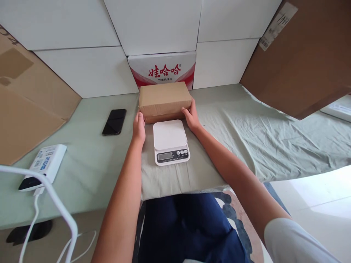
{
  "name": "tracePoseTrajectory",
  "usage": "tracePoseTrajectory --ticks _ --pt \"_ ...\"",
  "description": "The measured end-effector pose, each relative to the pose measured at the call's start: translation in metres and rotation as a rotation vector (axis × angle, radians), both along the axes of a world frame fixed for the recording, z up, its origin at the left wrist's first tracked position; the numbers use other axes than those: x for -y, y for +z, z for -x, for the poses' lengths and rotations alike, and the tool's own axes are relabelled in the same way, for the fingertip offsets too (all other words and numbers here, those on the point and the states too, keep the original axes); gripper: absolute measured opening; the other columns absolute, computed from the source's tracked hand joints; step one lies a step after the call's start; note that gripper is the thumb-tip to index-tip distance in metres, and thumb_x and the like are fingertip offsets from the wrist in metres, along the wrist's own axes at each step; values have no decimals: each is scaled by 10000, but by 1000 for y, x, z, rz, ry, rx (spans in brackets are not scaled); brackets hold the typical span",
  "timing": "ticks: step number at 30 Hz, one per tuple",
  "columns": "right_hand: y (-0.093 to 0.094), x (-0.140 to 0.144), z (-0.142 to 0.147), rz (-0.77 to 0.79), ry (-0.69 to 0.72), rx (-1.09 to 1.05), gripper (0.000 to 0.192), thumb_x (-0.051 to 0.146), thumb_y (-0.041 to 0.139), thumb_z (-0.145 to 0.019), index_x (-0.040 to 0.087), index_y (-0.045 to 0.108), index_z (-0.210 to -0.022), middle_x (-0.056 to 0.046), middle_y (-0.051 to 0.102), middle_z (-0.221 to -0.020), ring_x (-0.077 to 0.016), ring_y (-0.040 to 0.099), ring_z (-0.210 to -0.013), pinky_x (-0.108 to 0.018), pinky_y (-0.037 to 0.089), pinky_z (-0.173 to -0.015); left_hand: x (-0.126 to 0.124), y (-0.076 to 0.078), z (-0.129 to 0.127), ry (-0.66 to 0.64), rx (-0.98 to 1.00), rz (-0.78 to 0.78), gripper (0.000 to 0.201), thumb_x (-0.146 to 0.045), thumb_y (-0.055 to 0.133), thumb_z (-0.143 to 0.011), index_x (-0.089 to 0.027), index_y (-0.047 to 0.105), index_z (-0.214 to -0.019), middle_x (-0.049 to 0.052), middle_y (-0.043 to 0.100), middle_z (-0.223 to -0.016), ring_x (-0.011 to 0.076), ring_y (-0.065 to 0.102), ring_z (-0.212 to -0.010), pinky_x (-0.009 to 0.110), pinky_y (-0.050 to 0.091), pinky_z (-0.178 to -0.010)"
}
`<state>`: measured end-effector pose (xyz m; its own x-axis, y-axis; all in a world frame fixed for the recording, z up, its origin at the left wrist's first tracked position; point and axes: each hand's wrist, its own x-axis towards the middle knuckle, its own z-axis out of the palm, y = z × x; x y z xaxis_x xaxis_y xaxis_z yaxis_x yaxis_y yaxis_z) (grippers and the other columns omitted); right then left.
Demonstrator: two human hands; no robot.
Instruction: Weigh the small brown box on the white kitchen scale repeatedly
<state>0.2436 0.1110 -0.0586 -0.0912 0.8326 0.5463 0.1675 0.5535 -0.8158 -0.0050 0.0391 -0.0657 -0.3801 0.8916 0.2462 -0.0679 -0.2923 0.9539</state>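
Observation:
A closed brown cardboard box (164,98) sits on the cloth-covered table, between my two hands. My left hand (139,126) grips its left front corner, thumb up against the side. My right hand (191,115) wraps the right end, with the thumb on the front face and the fingers along the side. Just in front of the box lies a white kitchen scale (170,137) with a bare platform. Its dark panel holds a blank-looking display and several round buttons.
Behind the box stands a white and red carton (164,67) with red lettering. A black phone (114,122) lies to the left. Farther left are a white power bank (46,164) with a cable and a large cardboard sheet (27,95). Brown cardboard (304,62) leans at right.

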Motion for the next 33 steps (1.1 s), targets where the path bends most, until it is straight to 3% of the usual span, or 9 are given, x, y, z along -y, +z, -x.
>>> tracePoseTrajectory --ticks 5,9,13,17,22,25,28,31,33 --pt "-2 -3 0 40 43 1 872 734 551 -844 240 333 -1528 -148 470 -1585 -328 452 -1478 -588 333 -1283 -2 -4 1 10 -1 30 877 -888 574 -761 -215 664 -1316 195 578 -1541 316 496 -1497 485 358 -1246" --pt "-8 -10 -11 114 35 -66 899 743 550 -838 278 257 -1549 -155 408 -1627 -336 475 -1461 -613 415 -1214 -2 1 24 43 4 33 1006 -919 533 -748 -207 584 -1455 198 391 -1684 325 340 -1591 501 258 -1294" --pt "-11 -18 -24 165 -43 -113 934 754 544 -829 288 208 -1565 -162 360 -1658 -348 440 -1495 -642 380 -1219 -3 4 46 65 23 7 992 -938 442 -772 -270 544 -1499 148 266 -1748 306 197 -1636 531 182 -1311" --pt "-6 -11 -19 163 57 -60 850 712 523 -850 294 279 -1549 -125 426 -1640 -323 457 -1485 -615 394 -1227 -5 -3 35 4 8 37 969 -919 454 -791 -261 545 -1497 160 310 -1729 323 248 -1623 563 198 -1301" --pt "6 6 -7 95 118 17 781 655 567 -841 262 414 -1498 -90 514 -1595 -318 390 -1538 -571 299 -1312 -8 -10 13 -41 -6 63 974 -917 509 -771 -185 616 -1405 228 520 -1586 341 442 -1534 522 339 -1256" --pt "13 10 -5 73 97 16 799 679 559 -847 273 402 -1517 -81 487 -1617 -328 390 -1538 -588 267 -1325 -5 0 9 -46 -1 55 953 -935 554 -718 -211 660 -1329 208 563 -1547 345 451 -1527 513 344 -1252" --pt "23 19 -7 -19 50 -10 822 728 533 -867 303 359 -1549 -81 444 -1638 -325 353 -1563 -589 269 -1327 11 23 5 -70 -23 -17 922 -937 551 -719 -229 685 -1295 188 584 -1524 360 456 -1521 534 337 -1253" --pt "33 42 -12 -138 46 -22 899 800 508 -867 327 270 -1594 -87 367 -1670 -336 326 -1579 -597 288 -1320 47 45 -2 -99 -91 -127 868 -907 485 -798 -252 677 -1335 146 598 -1515 349 446 -1528 521 334 -1261" --pt "35 66 -19 -173 57 -5 933 825 493 -869 339 210 -1614 -94 322 -1682 -345 328 -1576 -605 306 -1311 79 51 -9 -98 -133 -155 865 -895 441 -830 -263 654 -1382 125 598 -1516 344 445 -1529 506 340 -1264"
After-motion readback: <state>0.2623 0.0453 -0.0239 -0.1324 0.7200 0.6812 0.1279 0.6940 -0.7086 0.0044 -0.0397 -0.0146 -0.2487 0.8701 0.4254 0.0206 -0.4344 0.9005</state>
